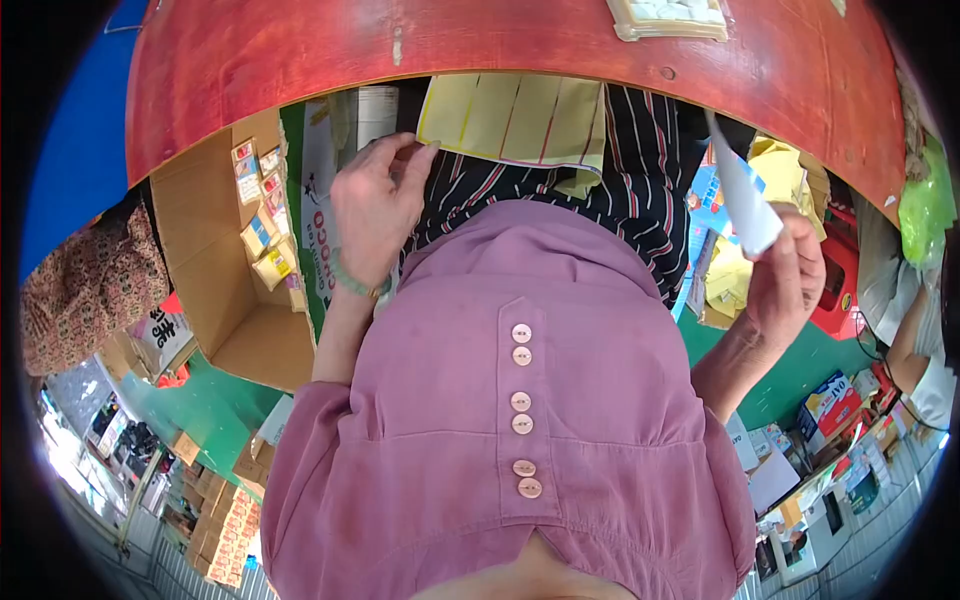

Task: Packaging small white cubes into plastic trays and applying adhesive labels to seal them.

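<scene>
A pale yellow sheet (510, 118) crossed by thin coloured stripes lies over my lap, its far end under the red table edge. At its near left corner, the thumb and fingers of my left hand (375, 205) pinch it; a green bead bracelet circles that wrist. Out to the right, my right hand (790, 265) is closed on a curled white piece of paper (748, 212), which stands up toward the table edge. The fingertips cover the paper's lower corner. The two hands are well apart, on either side of my body.
The red table (480, 35) curves across the far side, with a pale tray (670, 18) of small pieces on it. An open cardboard box (255, 335) with small packets stands left. Crumpled yellow paper (780, 180) fills a box at right, beside a red plastic stool (840, 290).
</scene>
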`<control>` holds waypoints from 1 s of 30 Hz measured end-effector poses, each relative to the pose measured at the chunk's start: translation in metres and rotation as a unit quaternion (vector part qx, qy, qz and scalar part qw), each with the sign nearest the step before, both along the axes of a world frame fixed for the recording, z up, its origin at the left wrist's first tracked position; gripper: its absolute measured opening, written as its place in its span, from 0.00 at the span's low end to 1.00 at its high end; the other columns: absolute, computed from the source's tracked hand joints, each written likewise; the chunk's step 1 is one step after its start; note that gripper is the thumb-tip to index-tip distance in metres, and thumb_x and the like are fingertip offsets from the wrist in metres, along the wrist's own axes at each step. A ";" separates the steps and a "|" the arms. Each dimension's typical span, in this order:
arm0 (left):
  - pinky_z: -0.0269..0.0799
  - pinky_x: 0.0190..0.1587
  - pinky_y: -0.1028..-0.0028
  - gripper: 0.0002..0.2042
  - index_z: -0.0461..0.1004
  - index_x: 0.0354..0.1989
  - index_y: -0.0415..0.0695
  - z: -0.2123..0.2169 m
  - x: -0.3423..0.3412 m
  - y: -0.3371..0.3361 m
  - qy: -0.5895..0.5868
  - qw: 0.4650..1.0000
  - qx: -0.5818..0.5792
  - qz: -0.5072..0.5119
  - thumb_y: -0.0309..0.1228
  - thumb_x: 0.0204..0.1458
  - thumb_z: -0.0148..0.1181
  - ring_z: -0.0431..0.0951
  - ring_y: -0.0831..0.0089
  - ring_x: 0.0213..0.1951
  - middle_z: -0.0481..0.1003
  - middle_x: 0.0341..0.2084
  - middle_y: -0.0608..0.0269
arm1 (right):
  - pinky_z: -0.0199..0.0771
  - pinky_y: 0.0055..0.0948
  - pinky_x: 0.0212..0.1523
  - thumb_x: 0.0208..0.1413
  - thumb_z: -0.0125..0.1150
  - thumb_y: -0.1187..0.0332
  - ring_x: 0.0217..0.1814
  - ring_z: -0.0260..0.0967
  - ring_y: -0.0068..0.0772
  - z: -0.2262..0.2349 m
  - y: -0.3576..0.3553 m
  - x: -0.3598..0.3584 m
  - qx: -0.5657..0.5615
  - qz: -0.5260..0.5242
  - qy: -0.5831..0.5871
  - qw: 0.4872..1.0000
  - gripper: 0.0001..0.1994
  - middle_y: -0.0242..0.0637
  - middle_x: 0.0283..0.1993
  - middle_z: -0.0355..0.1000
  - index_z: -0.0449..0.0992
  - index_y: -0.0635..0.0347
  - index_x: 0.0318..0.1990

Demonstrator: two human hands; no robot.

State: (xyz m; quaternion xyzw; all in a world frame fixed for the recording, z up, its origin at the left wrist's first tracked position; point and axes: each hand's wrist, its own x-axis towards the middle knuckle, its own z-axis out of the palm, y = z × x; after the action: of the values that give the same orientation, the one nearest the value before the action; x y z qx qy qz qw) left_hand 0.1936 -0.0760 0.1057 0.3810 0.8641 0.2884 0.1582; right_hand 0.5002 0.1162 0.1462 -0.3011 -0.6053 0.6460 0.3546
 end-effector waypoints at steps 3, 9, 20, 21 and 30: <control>0.73 0.32 0.74 0.08 0.77 0.34 0.36 0.049 0.020 0.010 -0.063 0.986 0.150 -0.041 0.24 0.46 0.65 0.77 0.66 0.26 0.77 0.26 0.55 | 0.63 0.20 0.37 0.58 0.47 0.78 0.33 0.63 0.22 0.016 -0.016 -0.034 -0.003 0.040 -0.014 0.999 0.06 0.41 0.39 0.69 0.71 0.70 0.37; 0.73 0.37 0.73 0.12 0.76 0.37 0.36 0.091 0.028 0.013 -0.125 0.948 0.197 -0.216 0.23 0.43 0.67 0.78 0.64 0.33 0.77 0.33 0.54 | 0.63 0.19 0.37 0.59 0.44 0.80 0.33 0.63 0.21 0.036 -0.040 -0.096 -0.024 0.157 -0.052 0.986 0.06 0.39 0.38 0.68 0.70 0.68 0.36; 0.73 0.34 0.75 0.14 0.75 0.37 0.37 0.095 0.028 -0.012 -0.100 0.970 0.176 -0.132 0.28 0.43 0.70 0.78 0.69 0.30 0.77 0.30 0.56 | 0.68 0.18 0.31 0.59 0.50 0.77 0.31 0.67 0.18 0.031 -0.057 -0.156 0.027 0.333 -0.045 0.941 0.06 0.36 0.39 0.70 0.73 0.70 0.37; 0.72 0.33 0.76 0.13 0.75 0.37 0.37 0.096 0.025 -0.013 -0.090 0.974 0.166 -0.124 0.27 0.44 0.69 0.77 0.71 0.28 0.77 0.30 0.57 | 0.69 0.18 0.32 0.59 0.50 0.77 0.31 0.68 0.19 0.028 -0.058 -0.160 0.053 0.347 -0.010 0.936 0.07 0.38 0.40 0.71 0.74 0.70 0.39; 0.66 0.31 0.82 0.04 0.76 0.34 0.33 0.104 0.003 -0.045 -0.200 0.958 0.205 -0.023 0.21 0.52 0.60 0.72 0.81 0.27 0.76 0.25 0.62 | 0.69 0.19 0.44 0.59 0.48 0.77 0.43 0.70 0.22 0.017 -0.029 -0.130 -0.022 0.189 -0.047 0.981 0.11 0.38 0.46 0.73 0.74 0.68 0.45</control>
State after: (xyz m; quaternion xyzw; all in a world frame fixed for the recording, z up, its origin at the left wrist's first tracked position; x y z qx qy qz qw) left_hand 0.1969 -0.1214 0.2101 0.3595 0.7279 0.5263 0.2528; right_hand 0.3702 0.0873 0.1635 -0.2189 -0.6528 0.6996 0.1911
